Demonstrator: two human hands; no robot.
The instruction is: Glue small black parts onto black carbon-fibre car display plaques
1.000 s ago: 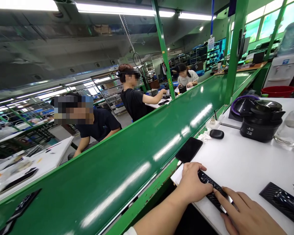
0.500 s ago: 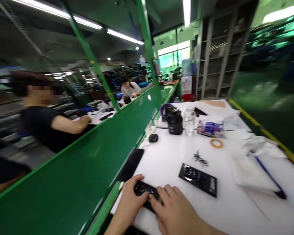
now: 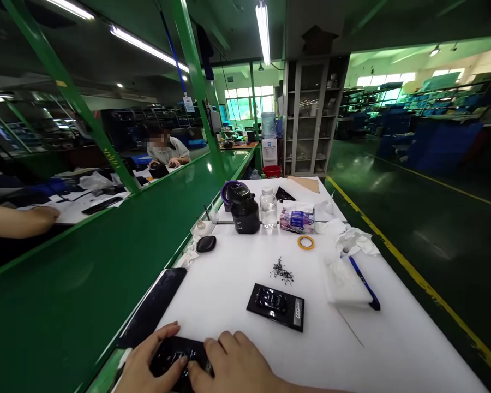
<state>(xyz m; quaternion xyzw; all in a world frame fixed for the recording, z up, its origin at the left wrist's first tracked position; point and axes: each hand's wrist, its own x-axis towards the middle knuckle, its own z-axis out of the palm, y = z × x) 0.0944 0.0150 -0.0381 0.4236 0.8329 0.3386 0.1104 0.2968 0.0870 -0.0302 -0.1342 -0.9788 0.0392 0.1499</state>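
At the front left of the white table, both my hands rest on a glossy black panel (image 3: 175,346) with a raised shape on it. My left hand (image 3: 147,363) grips its left side, thumb bent over the top. From the right, my right hand (image 3: 233,360) curls over the panel's right edge, its thumb close to the left one. My fingers cover much of the panel. A second black panel (image 3: 256,305) lies flat to the right, with a raised car shape and a silver label (image 3: 298,311). Behind it is a small heap of thin black pieces (image 3: 282,271).
A black jug (image 3: 245,215), clear bottle (image 3: 269,210), purple-and-blue packet (image 3: 297,219) and yellow tape roll (image 3: 306,242) stand farther back. A blue pen (image 3: 363,281) lies on white sheets at right. A green partition (image 3: 106,262) runs along the left; people sit beyond it.
The view has swung to the right, so the table and my hands sit farther left. My hands keep hold of the black panel. The second panel still lies beside them.
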